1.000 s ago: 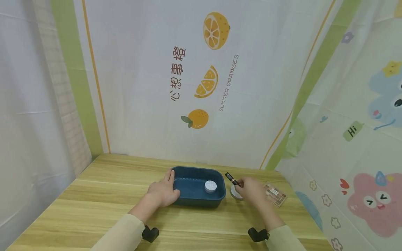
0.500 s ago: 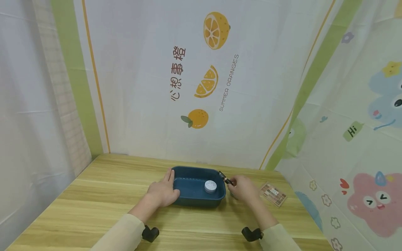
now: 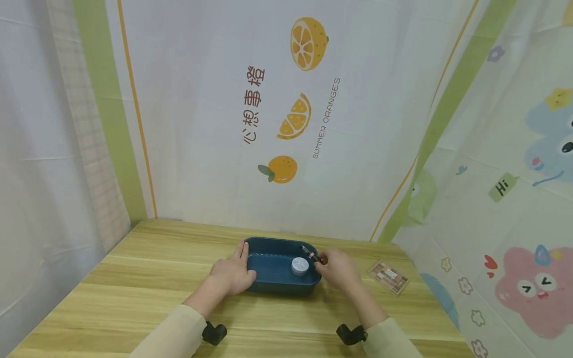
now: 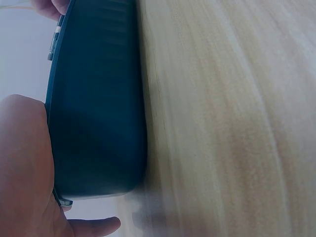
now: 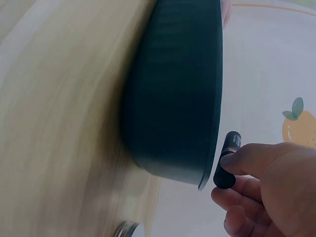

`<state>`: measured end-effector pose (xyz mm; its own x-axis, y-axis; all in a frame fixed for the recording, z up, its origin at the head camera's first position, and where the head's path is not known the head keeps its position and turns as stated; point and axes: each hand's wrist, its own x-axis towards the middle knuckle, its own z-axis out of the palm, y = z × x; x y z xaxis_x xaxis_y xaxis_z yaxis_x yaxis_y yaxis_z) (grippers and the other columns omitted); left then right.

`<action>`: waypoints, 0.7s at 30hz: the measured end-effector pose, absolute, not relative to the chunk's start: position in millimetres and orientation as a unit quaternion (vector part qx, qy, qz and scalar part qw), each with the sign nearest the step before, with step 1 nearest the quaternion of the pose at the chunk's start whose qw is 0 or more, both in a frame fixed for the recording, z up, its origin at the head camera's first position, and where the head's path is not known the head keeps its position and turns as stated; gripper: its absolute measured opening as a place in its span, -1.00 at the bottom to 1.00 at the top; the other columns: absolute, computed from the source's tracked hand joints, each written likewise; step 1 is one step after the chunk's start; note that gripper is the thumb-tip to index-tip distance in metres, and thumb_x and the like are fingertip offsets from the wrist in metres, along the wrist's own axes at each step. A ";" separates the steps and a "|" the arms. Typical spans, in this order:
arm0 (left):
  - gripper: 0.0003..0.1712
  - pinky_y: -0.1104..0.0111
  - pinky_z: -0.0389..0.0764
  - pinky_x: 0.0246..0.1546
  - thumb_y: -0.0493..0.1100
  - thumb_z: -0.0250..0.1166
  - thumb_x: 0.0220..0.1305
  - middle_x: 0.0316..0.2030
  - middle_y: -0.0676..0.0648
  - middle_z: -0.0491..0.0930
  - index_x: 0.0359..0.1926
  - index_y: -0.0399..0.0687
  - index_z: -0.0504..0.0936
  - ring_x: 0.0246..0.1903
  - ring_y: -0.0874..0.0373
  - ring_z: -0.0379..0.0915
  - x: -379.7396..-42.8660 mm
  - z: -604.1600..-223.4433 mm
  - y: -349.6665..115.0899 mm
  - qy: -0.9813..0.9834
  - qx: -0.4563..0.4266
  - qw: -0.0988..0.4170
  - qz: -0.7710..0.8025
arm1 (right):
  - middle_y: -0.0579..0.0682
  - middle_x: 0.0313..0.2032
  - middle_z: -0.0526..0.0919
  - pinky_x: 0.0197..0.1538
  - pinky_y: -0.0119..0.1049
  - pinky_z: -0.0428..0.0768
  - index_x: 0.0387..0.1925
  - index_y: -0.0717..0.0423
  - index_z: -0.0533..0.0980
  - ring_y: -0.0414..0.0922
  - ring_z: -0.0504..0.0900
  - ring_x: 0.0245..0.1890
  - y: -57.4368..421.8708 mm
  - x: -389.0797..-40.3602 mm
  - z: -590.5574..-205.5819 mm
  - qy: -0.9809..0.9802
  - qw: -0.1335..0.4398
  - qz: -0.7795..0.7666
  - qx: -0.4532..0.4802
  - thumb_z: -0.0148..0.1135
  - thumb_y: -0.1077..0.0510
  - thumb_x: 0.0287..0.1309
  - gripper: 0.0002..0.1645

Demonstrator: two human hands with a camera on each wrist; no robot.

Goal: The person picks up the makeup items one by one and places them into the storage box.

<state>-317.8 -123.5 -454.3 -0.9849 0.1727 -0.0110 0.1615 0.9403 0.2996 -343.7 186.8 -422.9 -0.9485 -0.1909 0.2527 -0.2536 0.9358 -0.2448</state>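
The right hand (image 3: pixel 338 268) pinches a black tube (image 3: pixel 312 254) by one end above the right end of the blue bin (image 3: pixel 282 289), while the left hand (image 3: pixel 230 274) rests against the bin's left end with its fingers straight. If the pinch loosens too near the rim, the tube could tip outward onto the counter (image 3: pixel 134 278); dropped farther in, it might knock the white tin (image 3: pixel 300 266) and roll.

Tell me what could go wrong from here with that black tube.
The black tube might slip, as the right hand only pinches it. Dropped, it could strike the white round container near the right end of the blue bin. The hand might also bump the bin, which is close by.
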 end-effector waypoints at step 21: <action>0.00 0.23 0.16 -0.53 0.08 0.02 0.52 0.80 -0.23 -0.15 0.77 -0.29 -0.05 -0.71 0.08 0.27 -318.0 -456.0 -123.6 0.985 0.085 0.016 0.150 | -0.12 -0.28 0.67 -0.26 -0.22 0.58 -0.08 0.01 0.77 -0.21 0.55 -0.34 154.1 -336.3 -426.5 -0.972 0.103 0.125 0.171 0.48 -0.01 0.37 -0.77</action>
